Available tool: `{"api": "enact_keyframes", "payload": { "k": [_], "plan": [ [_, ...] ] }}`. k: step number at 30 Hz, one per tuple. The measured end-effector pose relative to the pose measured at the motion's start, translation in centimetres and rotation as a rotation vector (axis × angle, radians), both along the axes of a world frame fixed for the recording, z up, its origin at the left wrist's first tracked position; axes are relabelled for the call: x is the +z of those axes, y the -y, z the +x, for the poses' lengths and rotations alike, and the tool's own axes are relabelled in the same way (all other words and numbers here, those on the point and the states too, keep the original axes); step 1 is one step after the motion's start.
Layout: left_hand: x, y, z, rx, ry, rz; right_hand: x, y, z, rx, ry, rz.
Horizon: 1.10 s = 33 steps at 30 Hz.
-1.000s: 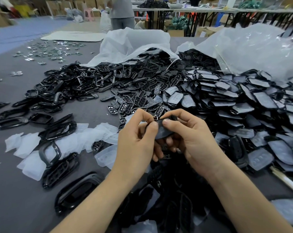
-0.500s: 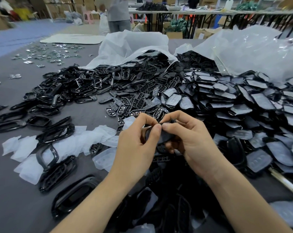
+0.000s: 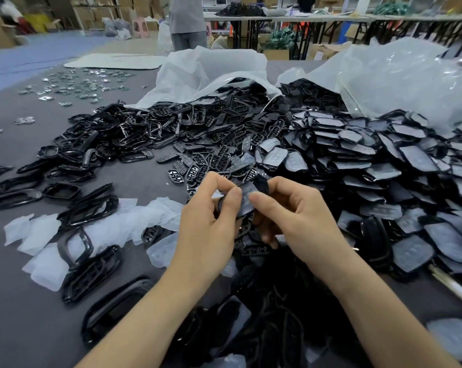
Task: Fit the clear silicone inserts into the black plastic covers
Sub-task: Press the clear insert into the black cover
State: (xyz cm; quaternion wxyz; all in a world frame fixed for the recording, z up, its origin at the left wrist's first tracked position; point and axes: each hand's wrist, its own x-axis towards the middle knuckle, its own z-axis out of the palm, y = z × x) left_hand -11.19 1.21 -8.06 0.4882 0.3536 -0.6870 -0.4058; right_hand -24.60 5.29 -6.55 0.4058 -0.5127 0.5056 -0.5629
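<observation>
Both your left hand (image 3: 206, 224) and your right hand (image 3: 296, 221) pinch one cover (image 3: 260, 185), held above the desk (image 3: 25, 301) in front of you, thumbs pressed on the clear insert (image 3: 247, 198) lying against it. Loose inserts (image 3: 38, 235) lie on the desk to your left among black frames (image 3: 89, 205), and a heap (image 3: 383, 168) of filled covers spreads to your right.

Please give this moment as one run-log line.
phase: fitting | left hand: pinches black cover | right hand: pinches same cover, thumb on clear insert | seating: unclear
</observation>
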Motion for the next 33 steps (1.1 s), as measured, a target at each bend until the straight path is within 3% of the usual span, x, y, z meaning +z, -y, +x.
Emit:
{"api": "enact_keyframes", "payload": {
  "k": [13,21,33],
  "plan": [
    [-0.03,-0.34,-0.36,-0.101,-0.031,0.094,0.02,0.17,-0.34,-0.049,0.276,0.075],
    [0.04,-0.61,-0.49,-0.147,-0.063,0.138,-0.07,0.15,-0.41,-0.083,0.061,0.004],
    [0.34,-0.69,-0.32,-0.194,-0.068,0.106,-0.1,-0.13,-0.52,-0.067,0.098,-0.015]
  ]
}}
